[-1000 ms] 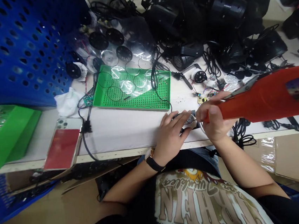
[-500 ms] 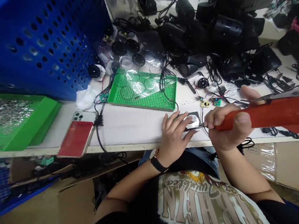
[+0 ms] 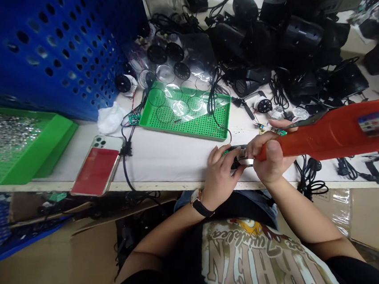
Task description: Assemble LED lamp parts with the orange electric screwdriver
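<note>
The small device (image 3: 246, 162), apparently unfinished, is held by the left hand (image 3: 221, 174), the orange tool (image 3: 326, 137) by the right hand (image 3: 269, 163).

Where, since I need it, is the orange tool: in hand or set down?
In hand: the right hand grips the tool at its narrow end.

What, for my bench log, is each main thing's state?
Orange handheld tool: gripped in right hand
Small dark-and-white part: partly hidden, left hand on it
Red-backed phone: lying back up
Green perforated rectangular tray: partly under clear plastic
Green plastic bin: holding shiny pieces
White wad: crumpled
</note>
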Demonstrator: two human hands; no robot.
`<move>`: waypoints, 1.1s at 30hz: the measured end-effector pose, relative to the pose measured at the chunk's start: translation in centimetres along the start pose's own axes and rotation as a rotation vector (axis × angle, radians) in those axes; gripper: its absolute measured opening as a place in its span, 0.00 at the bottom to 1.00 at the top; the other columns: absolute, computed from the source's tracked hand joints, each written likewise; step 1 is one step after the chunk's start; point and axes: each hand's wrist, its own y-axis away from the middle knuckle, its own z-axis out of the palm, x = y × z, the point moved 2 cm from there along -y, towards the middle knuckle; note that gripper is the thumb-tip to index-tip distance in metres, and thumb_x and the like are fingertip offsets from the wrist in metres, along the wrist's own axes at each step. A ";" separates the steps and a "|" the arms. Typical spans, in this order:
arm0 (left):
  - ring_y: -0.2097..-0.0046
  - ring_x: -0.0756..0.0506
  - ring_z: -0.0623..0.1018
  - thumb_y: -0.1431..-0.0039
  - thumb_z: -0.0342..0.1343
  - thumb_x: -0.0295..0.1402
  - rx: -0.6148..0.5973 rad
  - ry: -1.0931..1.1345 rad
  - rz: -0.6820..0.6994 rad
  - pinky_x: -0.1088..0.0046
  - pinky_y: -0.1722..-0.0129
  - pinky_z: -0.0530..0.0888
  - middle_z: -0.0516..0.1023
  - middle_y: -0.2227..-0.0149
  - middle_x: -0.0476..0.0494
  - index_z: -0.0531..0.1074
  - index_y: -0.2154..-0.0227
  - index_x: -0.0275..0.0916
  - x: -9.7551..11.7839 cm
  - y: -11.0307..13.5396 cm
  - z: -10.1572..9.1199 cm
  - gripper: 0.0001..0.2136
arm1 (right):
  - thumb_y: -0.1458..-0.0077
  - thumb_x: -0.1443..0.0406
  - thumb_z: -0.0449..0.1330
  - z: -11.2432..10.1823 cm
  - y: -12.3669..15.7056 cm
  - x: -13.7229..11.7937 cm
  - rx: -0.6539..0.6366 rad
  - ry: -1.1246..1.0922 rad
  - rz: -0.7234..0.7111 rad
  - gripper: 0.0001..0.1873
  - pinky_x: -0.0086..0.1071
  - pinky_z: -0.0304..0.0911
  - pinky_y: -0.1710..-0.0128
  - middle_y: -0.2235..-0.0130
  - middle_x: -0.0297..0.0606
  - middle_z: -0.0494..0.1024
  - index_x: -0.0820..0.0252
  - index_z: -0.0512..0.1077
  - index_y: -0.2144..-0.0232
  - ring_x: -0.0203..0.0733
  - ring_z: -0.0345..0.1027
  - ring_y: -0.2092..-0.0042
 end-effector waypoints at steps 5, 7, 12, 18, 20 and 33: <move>0.39 0.39 0.76 0.38 0.65 0.32 0.014 -0.003 0.007 0.51 0.34 0.69 0.81 0.47 0.40 0.69 0.43 0.40 -0.2 0.1 0.0 0.21 | 0.38 0.59 0.63 -0.1 0.1 0.2 -0.023 0.010 0.040 0.08 0.28 0.63 0.81 0.79 0.23 0.69 0.52 0.70 0.58 0.32 0.60 0.82; 0.40 0.40 0.76 0.38 0.65 0.32 0.013 0.001 0.005 0.52 0.35 0.70 0.81 0.48 0.40 0.69 0.44 0.40 -0.2 0.1 0.0 0.21 | 0.38 0.59 0.63 -0.2 0.3 0.6 -0.045 -0.006 0.045 0.10 0.27 0.62 0.82 0.79 0.22 0.69 0.51 0.69 0.56 0.32 0.60 0.82; 0.41 0.39 0.76 0.37 0.64 0.33 -0.009 0.010 -0.047 0.54 0.40 0.75 0.81 0.48 0.39 0.70 0.44 0.41 -0.2 0.2 0.0 0.20 | 0.40 0.58 0.64 -0.5 0.5 1.5 -0.086 0.020 0.065 0.11 0.27 0.60 0.83 0.80 0.22 0.67 0.53 0.70 0.58 0.32 0.59 0.83; 0.41 0.39 0.76 0.38 0.66 0.35 -0.022 0.024 -0.074 0.55 0.39 0.74 0.81 0.48 0.40 0.71 0.44 0.42 0.3 -0.2 -0.5 0.21 | 0.41 0.57 0.63 0.3 -0.6 -1.0 0.080 0.038 0.038 0.09 0.27 0.60 0.84 0.81 0.23 0.65 0.55 0.72 0.66 0.30 0.58 0.84; 0.41 0.39 0.76 0.38 0.66 0.39 0.004 0.043 -0.054 0.55 0.39 0.73 0.81 0.48 0.40 0.71 0.44 0.42 0.4 -0.2 -0.8 0.21 | 0.42 0.55 0.63 0.6 -0.9 -2.1 0.138 0.043 0.020 0.10 0.27 0.59 0.85 0.82 0.22 0.64 0.54 0.71 0.65 0.31 0.57 0.85; 0.46 0.39 0.77 0.39 0.66 0.32 0.039 -0.033 -0.062 0.58 0.43 0.72 0.82 0.52 0.41 0.72 0.46 0.40 0.9 -0.9 -0.8 0.20 | 0.40 0.58 0.65 0.3 -0.9 0.2 0.037 0.017 0.006 0.13 0.26 0.62 0.82 0.79 0.21 0.70 0.51 0.69 0.55 0.31 0.61 0.83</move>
